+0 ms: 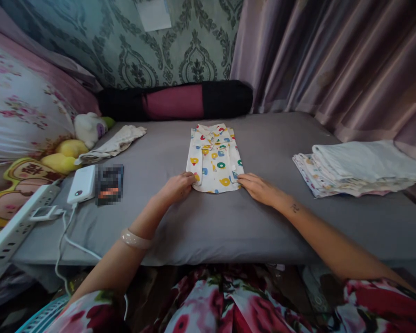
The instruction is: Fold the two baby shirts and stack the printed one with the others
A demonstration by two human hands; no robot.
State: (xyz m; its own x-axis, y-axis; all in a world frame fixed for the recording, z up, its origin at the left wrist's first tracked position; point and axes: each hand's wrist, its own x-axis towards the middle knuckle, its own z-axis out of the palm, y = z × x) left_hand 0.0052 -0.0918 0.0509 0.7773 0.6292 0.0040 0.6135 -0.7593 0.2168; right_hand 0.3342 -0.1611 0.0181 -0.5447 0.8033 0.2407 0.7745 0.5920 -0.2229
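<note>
gray-covered surface (277, 231) fills most of the view, its right side running out of frame. purple curtain (298, 60) hangs at far right, top cut off. black and maroon bolster (173, 101) lies along the back; its left end is hard to separate from the pillow (27, 111), itself cropped. stack of folded cloths (364, 162) at right, inner layers hidden. letter-printed garment (215, 157) lies flat at center, front edge toward the person, collar end away; underside not visible. power strip (17, 226) at left, its near end cut off by the frame. crumpled pale cloth (116, 143) beside the plush toys, shape unclear. left hand (180, 186) and right hand (258, 187) touch the garment's lower side edges, fingers bent; thumbs mostly hidden, so cannot tell whether either pinches cloth or only presses. white power bank (82, 183), cable attached, just beside a pixelated item (109, 184), unreadable.
</note>
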